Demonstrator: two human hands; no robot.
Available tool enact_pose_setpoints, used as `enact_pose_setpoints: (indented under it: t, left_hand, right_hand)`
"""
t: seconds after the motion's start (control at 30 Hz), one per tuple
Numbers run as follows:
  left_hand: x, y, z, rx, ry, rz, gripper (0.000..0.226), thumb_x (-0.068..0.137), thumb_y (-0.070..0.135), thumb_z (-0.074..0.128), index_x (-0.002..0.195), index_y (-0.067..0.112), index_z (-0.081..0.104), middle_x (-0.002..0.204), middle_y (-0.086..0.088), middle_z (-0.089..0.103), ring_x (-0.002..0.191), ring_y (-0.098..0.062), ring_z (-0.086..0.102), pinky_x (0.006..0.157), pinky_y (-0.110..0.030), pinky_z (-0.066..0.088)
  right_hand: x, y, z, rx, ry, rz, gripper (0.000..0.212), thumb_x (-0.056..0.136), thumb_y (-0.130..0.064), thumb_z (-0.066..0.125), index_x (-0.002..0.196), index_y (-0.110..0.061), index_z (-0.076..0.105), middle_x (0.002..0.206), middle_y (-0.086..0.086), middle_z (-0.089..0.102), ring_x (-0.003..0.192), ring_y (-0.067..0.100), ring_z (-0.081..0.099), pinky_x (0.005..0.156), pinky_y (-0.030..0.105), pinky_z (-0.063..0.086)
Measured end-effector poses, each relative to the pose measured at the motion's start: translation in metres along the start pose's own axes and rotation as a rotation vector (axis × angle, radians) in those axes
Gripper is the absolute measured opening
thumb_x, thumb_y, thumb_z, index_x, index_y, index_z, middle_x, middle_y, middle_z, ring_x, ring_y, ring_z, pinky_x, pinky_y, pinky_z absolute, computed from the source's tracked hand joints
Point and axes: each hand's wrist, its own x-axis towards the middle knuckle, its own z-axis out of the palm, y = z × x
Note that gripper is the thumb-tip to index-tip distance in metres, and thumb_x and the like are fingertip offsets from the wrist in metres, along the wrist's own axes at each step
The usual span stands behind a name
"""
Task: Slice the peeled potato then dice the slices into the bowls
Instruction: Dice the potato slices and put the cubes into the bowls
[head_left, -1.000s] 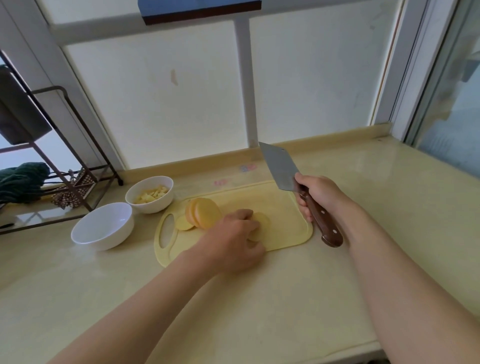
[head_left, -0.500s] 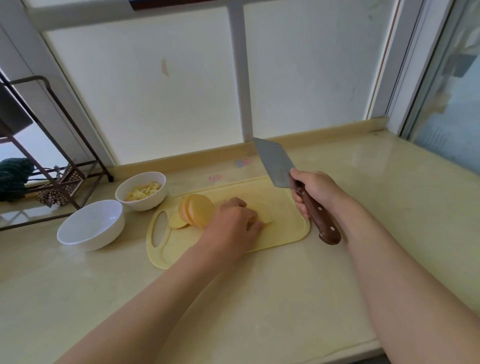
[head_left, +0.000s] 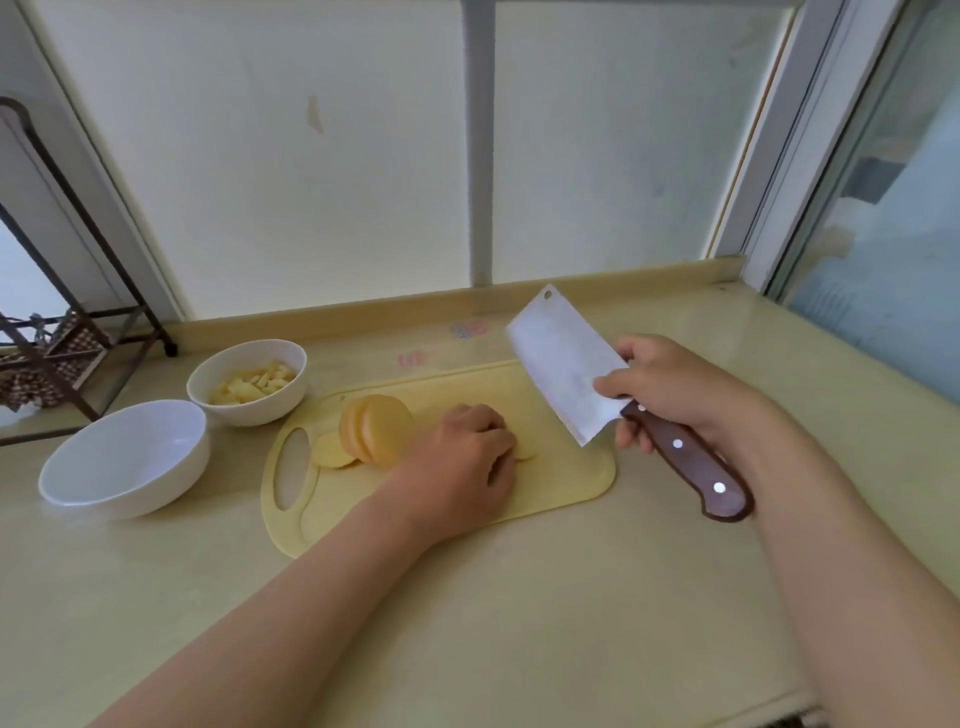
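A yellow cutting board (head_left: 566, 483) lies on the counter. A leaning stack of potato slices (head_left: 376, 434) stands at its left part, with one flat slice (head_left: 330, 451) beside it. My left hand (head_left: 462, 462) rests with curled fingers on a slice lying mid-board, mostly hiding it. My right hand (head_left: 670, 389) grips a cleaver (head_left: 566, 364) by its brown handle; the blade is raised and tilted above the board's right end. The far white bowl (head_left: 208, 382) holds diced potato (head_left: 254, 383). The near white bowl (head_left: 78, 480) holds nothing.
A dark metal rack (head_left: 67, 332) stands at the far left of the counter. A frosted window and its low sill run along the back. The counter's front edge (head_left: 727, 712) is close to me at the bottom right.
The cleaver blade has tipped so its flat side faces me and has shifted right of the board's middle. My left hand stays on the slice.
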Motion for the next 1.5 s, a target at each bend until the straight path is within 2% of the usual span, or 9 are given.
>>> enact_pose_setpoints:
  t: [0.1,0.2,0.43,0.67,0.83,0.93,1.2,1.33,1.5]
  left_hand:
    - [0.002,-0.003,0.003,-0.026,0.002,0.01,0.027,0.089,0.028,0.048,0.087,0.012,0.07,0.099,-0.002,0.063,0.086,-0.024,0.056,0.072,-0.038,0.051]
    - [0.005,-0.004,0.004,-0.083,-0.012,0.014,0.022,0.093,0.025,0.053,0.09,0.01,0.069,0.1,-0.005,0.062,0.089,-0.025,0.055,0.08,-0.04,0.048]
    - [0.004,-0.005,0.002,-0.168,0.002,0.02,0.017,0.093,0.02,0.061,0.093,0.007,0.072,0.099,-0.01,0.063,0.091,-0.029,0.055,0.083,-0.039,0.046]
    - [0.003,-0.005,0.002,-0.166,-0.031,0.015,0.022,0.097,0.027,0.054,0.105,0.014,0.07,0.103,-0.007,0.059,0.095,-0.027,0.05,0.084,-0.036,0.042]
    - [0.004,-0.004,0.002,-0.144,-0.054,-0.001,0.024,0.098,0.029,0.052,0.109,0.013,0.068,0.105,-0.007,0.057,0.097,-0.027,0.05,0.086,-0.038,0.042]
    - [0.005,-0.003,0.003,-0.161,-0.056,-0.013,0.025,0.099,0.029,0.052,0.11,0.014,0.069,0.107,-0.007,0.057,0.098,-0.027,0.049,0.086,-0.038,0.042]
    - [0.003,-0.006,0.005,-0.175,0.02,0.032,0.02,0.093,0.023,0.06,0.1,0.009,0.072,0.098,-0.011,0.062,0.087,-0.031,0.053,0.079,-0.04,0.046]
    - [-0.003,-0.003,0.004,-0.113,0.092,0.033,0.017,0.087,0.015,0.06,0.075,0.006,0.069,0.079,-0.009,0.06,0.072,-0.03,0.051,0.066,-0.037,0.047]
    - [-0.006,-0.004,0.005,-0.113,0.104,0.006,0.025,0.085,0.017,0.052,0.068,0.007,0.068,0.075,-0.008,0.06,0.071,-0.029,0.053,0.064,-0.04,0.05]
  right_hand:
    - [-0.012,-0.012,0.008,-0.241,0.03,-0.014,0.017,0.097,-0.005,0.047,0.112,-0.011,0.053,0.071,0.022,0.066,0.047,0.028,0.065,0.042,0.029,0.048]
    - [-0.027,-0.019,0.025,-0.423,-0.001,0.008,0.026,0.093,-0.008,0.042,0.11,-0.025,0.051,0.054,0.013,0.069,0.046,0.027,0.067,0.046,0.031,0.052]
    - [-0.044,-0.028,0.049,-0.532,0.009,0.008,0.027,0.091,-0.01,0.042,0.111,-0.027,0.049,0.059,0.013,0.071,0.048,0.027,0.07,0.043,0.028,0.051]
    - [-0.055,-0.032,0.059,-0.588,0.008,0.0,0.022,0.092,-0.009,0.04,0.109,-0.022,0.046,0.082,0.02,0.07,0.054,0.029,0.073,0.042,0.027,0.049]
    - [-0.06,-0.039,0.059,-0.671,-0.037,0.045,0.026,0.096,-0.01,0.038,0.12,-0.018,0.043,0.071,0.019,0.069,0.04,0.02,0.063,0.043,0.028,0.051]
    - [-0.061,-0.043,0.061,-0.747,-0.102,0.107,0.014,0.096,-0.01,0.037,0.109,-0.014,0.04,0.064,0.019,0.067,0.039,0.023,0.058,0.042,0.025,0.048]
    - [-0.018,-0.053,0.072,-0.661,-0.058,0.112,0.026,0.088,-0.005,0.035,0.114,-0.007,0.043,0.06,0.019,0.062,0.042,0.026,0.056,0.048,0.031,0.051]
    - [-0.012,-0.042,0.064,-0.572,-0.056,0.105,0.04,0.086,-0.007,0.034,0.125,-0.01,0.044,0.054,0.018,0.064,0.051,0.03,0.061,0.048,0.034,0.052]
    - [-0.022,-0.037,0.057,-0.507,-0.034,0.064,0.025,0.089,-0.005,0.038,0.11,-0.012,0.05,0.084,0.032,0.067,0.06,0.035,0.064,0.048,0.033,0.051]
